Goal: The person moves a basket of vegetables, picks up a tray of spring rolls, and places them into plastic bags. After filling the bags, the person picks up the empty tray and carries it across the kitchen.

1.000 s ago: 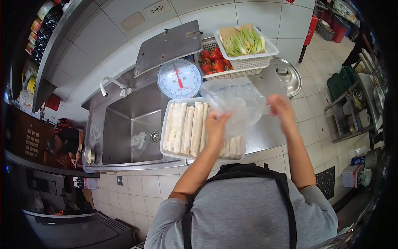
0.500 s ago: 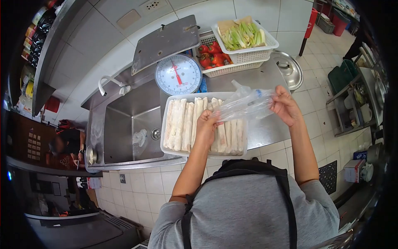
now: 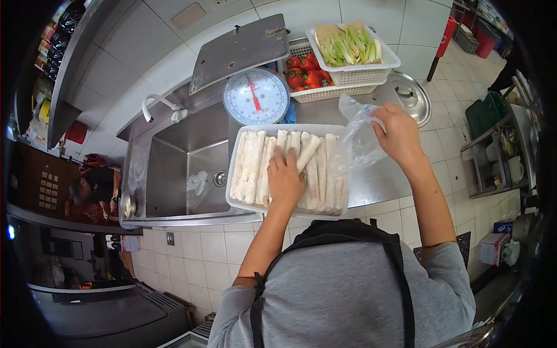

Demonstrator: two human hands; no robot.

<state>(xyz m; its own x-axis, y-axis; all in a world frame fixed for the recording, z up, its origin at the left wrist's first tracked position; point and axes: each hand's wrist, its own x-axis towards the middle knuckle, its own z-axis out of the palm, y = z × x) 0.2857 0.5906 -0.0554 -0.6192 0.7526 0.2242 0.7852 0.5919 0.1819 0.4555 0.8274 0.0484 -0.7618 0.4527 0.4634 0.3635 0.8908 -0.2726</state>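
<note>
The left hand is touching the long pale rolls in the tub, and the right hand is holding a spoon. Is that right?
Not quite: the head view shows the right hand holding a see-through plastic bag, not a spoon. The left hand is indeed touching the long pale rolls in the tub.

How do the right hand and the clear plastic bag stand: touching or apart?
Touching. The head view shows the right hand gripping the clear plastic bag by its upper part, with curled fingers.
</note>
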